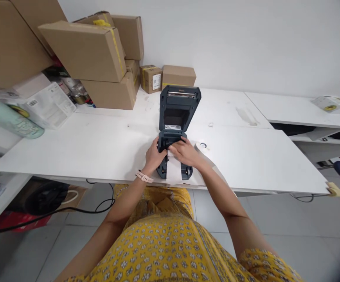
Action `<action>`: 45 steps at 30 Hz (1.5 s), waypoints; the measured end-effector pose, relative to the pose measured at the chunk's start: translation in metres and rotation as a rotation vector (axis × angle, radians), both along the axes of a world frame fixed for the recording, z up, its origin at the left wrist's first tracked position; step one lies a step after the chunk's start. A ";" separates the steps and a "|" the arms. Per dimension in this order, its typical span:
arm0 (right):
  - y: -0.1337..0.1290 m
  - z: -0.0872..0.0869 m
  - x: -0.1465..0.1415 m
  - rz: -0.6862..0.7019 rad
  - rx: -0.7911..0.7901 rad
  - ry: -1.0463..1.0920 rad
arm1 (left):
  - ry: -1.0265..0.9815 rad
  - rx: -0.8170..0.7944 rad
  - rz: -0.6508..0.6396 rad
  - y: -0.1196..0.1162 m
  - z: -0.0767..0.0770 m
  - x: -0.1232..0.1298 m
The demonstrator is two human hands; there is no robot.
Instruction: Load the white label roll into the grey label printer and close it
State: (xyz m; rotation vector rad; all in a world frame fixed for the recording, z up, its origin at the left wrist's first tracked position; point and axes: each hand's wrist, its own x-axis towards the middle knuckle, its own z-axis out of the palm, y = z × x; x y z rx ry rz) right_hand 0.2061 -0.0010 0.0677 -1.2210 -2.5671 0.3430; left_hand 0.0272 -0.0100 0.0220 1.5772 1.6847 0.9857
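A dark label printer [178, 113] stands at the table's front edge with its lid raised. White label paper [174, 170] lies over its front and hangs toward the edge. My left hand [155, 154] is at the printer's left side, its thumb over the inside, fingers partly hidden. My right hand [183, 150] reaches into the open printer from the right, fingers bent over the top of the paper. What the fingertips hold, if anything, is hidden. Just right of the printer sits a white label roll [204, 149], partly behind my right forearm.
Cardboard boxes [84, 51] are stacked at the back left, with two smaller ones behind the printer. A mint bottle [14, 117] and a white box [51, 105] stand at the left. Another roll [326, 103] lies at the far right. Black cables hang below the table.
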 end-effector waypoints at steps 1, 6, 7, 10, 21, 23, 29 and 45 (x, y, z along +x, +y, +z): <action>-0.001 -0.006 -0.002 0.021 -0.011 -0.054 | 0.011 -0.007 0.000 0.000 0.000 0.000; 0.003 -0.010 0.000 0.037 -0.134 -0.060 | 0.083 -0.005 -0.059 -0.001 0.000 -0.005; 0.004 -0.007 0.004 0.052 -0.171 -0.027 | 0.082 0.004 -0.071 -0.002 0.000 -0.006; 0.002 0.008 0.029 0.142 -0.312 0.160 | 0.060 0.033 -0.094 -0.003 -0.002 -0.009; -0.052 -0.013 0.238 -0.494 0.179 1.240 | 0.049 0.043 -0.036 -0.004 -0.005 -0.009; -0.053 -0.025 0.250 -0.572 0.013 1.135 | 0.075 0.035 -0.022 -0.005 -0.004 -0.008; -0.009 -0.069 0.234 -0.505 -0.437 0.874 | 0.062 0.060 -0.019 -0.004 -0.009 -0.008; 0.049 -0.035 0.186 -0.184 -0.368 0.769 | -0.047 0.093 -0.015 -0.003 -0.014 -0.010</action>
